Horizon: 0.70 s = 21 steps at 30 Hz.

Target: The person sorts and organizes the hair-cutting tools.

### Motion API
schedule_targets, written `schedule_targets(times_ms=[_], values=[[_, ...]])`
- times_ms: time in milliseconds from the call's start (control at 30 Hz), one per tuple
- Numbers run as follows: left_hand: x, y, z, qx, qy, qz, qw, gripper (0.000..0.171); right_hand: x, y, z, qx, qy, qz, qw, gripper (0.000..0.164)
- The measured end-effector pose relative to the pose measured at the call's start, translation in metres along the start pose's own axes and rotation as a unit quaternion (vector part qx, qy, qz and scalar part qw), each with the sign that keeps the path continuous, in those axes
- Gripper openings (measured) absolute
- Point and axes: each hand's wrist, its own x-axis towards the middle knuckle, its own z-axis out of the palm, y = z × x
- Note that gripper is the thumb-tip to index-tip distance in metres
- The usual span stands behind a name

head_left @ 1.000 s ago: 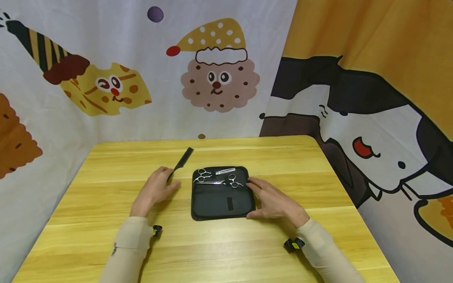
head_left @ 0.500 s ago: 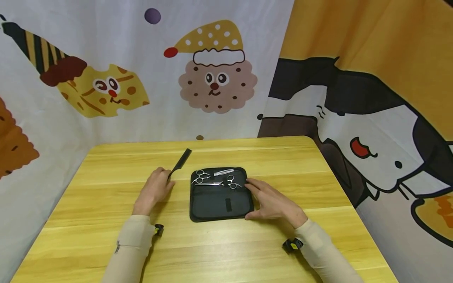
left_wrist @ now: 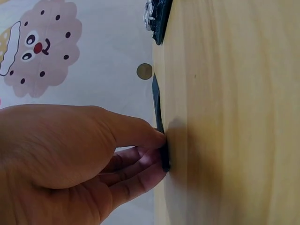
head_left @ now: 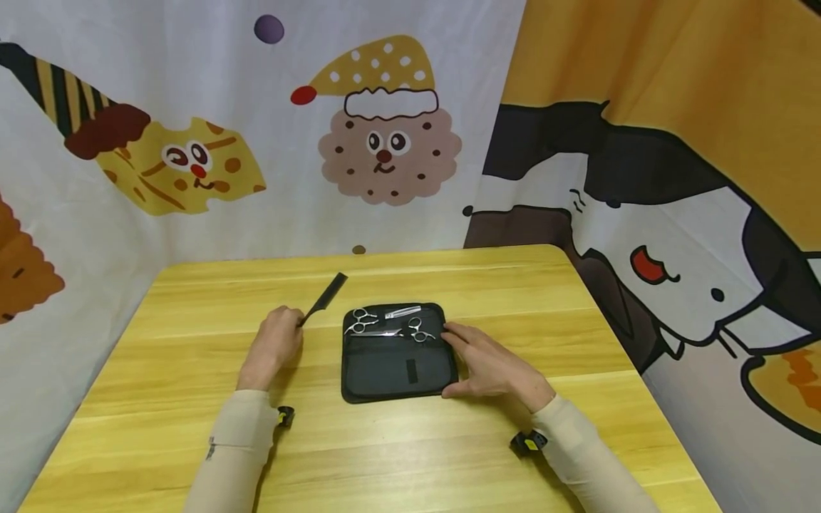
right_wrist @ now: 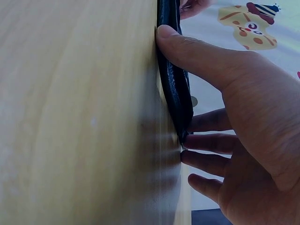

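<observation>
A black comb [head_left: 331, 293] lies slantwise on the table, toothed end pointing away. My left hand [head_left: 272, 348] pinches its handle end; in the left wrist view the thumb and fingertips meet on the dark comb [left_wrist: 157, 101], close over the wood. To the right lies a flat black case [head_left: 378, 374], with two pairs of silver scissors [head_left: 420, 332] on its far half. My right hand [head_left: 490, 360] rests against the case's right side. In the right wrist view its thumb touches the dark edge [right_wrist: 173, 89], and the fairly straight fingers are spread along it.
The wooden table [head_left: 385, 463] runs back to a white cartoon-printed curtain [head_left: 212, 43]. A yellow printed cloth [head_left: 693, 64] hangs at the right. A small black device [head_left: 529, 443] sits at my right wrist, another device [head_left: 286, 417] at the left.
The left thumb, spread out a second ago, has drawn in so that the hand now grips the comb's handle. My right hand stays at the case, and the head view shifts slightly.
</observation>
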Motion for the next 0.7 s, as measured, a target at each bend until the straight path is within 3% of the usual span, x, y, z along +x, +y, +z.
schedule_targets(times_ms=[400, 700], values=[[-0.0029, -0.0030, -0.0077, 0.003, -0.042, -0.054, 0.9977, 0.004, 0.0001, -0.0005, 0.0013, 0.002, -0.001, 0.002, 1.000, 0.117], [-0.0067, -0.0050, -0.0086, 0.014, -0.044, -0.052, 0.9976, 0.004, 0.0005, 0.0004, 0.0015, -0.002, -0.005, 0.005, 1.000, 0.117]])
